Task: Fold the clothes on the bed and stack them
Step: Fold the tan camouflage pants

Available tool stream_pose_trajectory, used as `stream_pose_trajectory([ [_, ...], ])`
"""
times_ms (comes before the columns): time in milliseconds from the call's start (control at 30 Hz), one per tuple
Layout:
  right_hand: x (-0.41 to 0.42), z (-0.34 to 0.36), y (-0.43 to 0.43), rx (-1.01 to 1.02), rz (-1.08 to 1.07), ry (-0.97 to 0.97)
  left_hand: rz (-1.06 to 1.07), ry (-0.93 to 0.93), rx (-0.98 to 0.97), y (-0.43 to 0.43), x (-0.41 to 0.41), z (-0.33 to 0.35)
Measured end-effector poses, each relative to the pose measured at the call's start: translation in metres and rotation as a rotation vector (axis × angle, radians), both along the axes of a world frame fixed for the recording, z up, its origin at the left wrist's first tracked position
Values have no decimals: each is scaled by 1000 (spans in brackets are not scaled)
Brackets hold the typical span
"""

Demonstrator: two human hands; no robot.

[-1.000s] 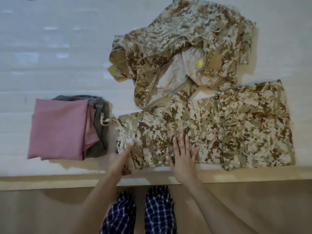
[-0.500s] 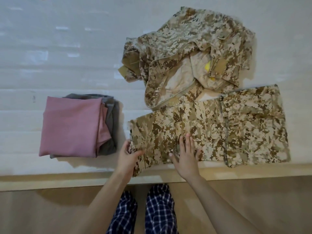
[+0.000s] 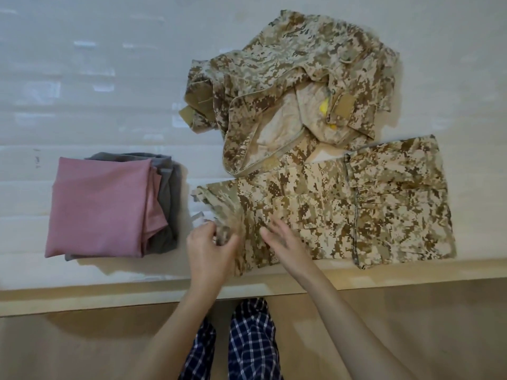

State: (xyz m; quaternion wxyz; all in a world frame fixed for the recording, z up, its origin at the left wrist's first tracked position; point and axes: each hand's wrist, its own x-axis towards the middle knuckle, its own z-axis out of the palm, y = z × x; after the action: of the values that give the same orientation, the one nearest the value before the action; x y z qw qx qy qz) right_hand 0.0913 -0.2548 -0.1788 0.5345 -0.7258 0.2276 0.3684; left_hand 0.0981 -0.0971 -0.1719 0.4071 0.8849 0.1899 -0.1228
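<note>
While the bunched left end of the camouflage trousers [image 3: 343,215] is pinched by the left hand [image 3: 211,250], the right hand [image 3: 285,242] is laid on them, fingers straight. The trousers are spread along the near edge of the bed [image 3: 82,78]. A crumpled camouflage jacket [image 3: 288,78] is seen behind, touching them; a folded pink-and-grey stack [image 3: 101,207] is seen at left.

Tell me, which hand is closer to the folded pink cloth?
Left. The left hand grips the end of the camouflage trousers, just right of the pink cloth; the right hand is farther right, open over the trousers.
</note>
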Motion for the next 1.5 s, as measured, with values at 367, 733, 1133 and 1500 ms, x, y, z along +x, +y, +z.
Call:
stream_pose_trajectory([
  [367, 21, 46, -29, -130, -145, -132, 17, 23, -488, -50, -28, 21],
  [733, 37, 36, -99, -22, -258, -105, 93, 476, -561, -33, 20, -25],
  [1133, 31, -39, -117, -751, -181, -175, 55, 391, -393, -119, 37, -49],
  [1500, 11, -39, -93, -805, 279, -602, -238, 41, -138, -81, 59, -58],
])
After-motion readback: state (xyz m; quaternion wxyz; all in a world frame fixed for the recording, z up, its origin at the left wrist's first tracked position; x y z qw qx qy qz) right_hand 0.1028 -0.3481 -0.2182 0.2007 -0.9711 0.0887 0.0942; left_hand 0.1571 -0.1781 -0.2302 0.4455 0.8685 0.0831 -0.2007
